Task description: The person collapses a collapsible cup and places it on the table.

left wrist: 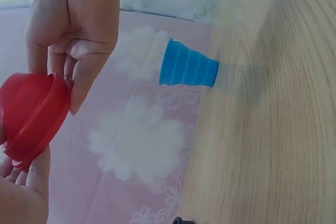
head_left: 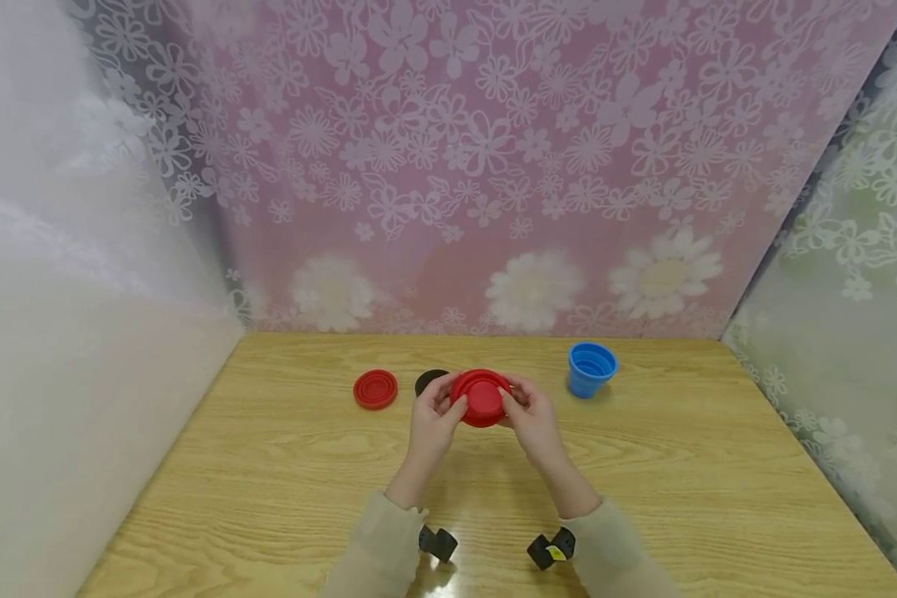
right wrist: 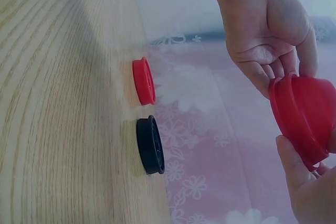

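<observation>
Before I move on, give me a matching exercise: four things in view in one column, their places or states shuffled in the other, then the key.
1. Blue cup
2. Black disc
3. Flat red disc
4. Domed red cup

A. Leftmost of the four, head view
B. Gripped by left hand and right hand
C. Standing upright on the table
D. Partly hidden behind the left hand, head view

Pairs: 1-C, 2-D, 3-A, 4-B

A blue cup (head_left: 589,380) stands before a pink floral backdrop (head_left: 448,174).
</observation>
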`<act>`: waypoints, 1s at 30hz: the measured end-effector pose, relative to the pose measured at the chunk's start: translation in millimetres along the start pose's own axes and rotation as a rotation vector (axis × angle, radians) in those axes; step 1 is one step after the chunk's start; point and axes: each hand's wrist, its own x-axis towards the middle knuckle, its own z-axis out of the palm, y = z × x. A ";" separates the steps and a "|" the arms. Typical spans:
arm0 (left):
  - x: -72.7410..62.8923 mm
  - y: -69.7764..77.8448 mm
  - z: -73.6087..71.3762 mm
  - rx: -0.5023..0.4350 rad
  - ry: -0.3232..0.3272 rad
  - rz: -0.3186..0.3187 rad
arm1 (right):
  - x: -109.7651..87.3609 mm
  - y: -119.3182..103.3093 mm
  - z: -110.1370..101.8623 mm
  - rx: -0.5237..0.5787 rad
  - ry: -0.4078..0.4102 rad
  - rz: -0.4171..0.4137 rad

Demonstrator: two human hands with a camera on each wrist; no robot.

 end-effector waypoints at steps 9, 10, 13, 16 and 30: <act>2.0 -9.4 -1.7 0.001 0.041 0.011 | -2.4 -2.9 -0.2 0.040 -0.034 0.002; 2.0 -9.8 -2.1 -0.004 0.048 0.008 | -2.7 -2.6 -0.9 0.053 -0.047 0.000; 1.7 -9.1 -3.0 -0.036 0.066 -0.016 | -3.8 -1.8 -3.2 0.086 -0.096 -0.017; 1.4 -7.2 -3.4 -0.066 0.072 -0.038 | -5.5 -1.4 -5.0 0.103 -0.138 -0.054; -0.9 -6.2 -2.5 -0.131 -0.038 0.013 | -4.5 -4.1 -2.6 0.074 -0.070 -0.004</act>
